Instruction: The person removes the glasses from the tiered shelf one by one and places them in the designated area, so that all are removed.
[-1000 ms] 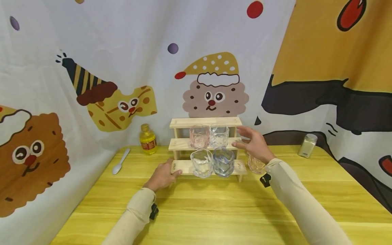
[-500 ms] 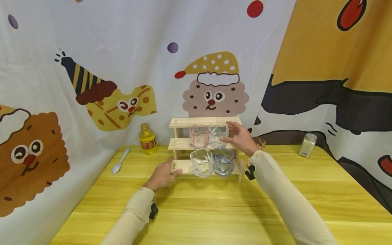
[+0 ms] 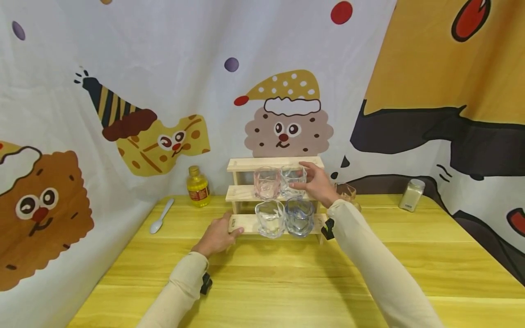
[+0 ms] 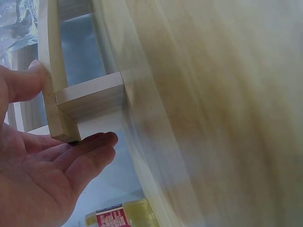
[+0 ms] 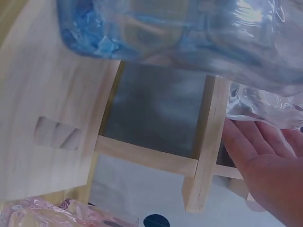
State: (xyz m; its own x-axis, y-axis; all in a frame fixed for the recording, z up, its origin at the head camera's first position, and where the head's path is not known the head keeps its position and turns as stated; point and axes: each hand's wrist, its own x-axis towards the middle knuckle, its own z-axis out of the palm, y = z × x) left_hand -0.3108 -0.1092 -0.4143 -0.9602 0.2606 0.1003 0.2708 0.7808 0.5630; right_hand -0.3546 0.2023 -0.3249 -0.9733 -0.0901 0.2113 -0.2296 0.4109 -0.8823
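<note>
A three-tier wooden display stand holds drinking glasses with wavy walls. My left hand grips the left end of its lowest tier, thumb on the board and fingers at its end. On the middle tier, my right hand holds the right side of a clear glass, thumb in front and fingers behind. A pink glass stands just left of that one. The lowest tier bears another clear glass and a blue glass, which fills the top of the right wrist view.
A pinkish-amber glass stands on the table right of the stand, partly behind my right arm. At the back left are a yellow bottle and a pale spoon. A small jar stands far right. A printed cloth hangs behind.
My right hand has moved left from the stand's right end to the clear glass on the middle tier and closed around its side. The left hand has stayed on the stand.
</note>
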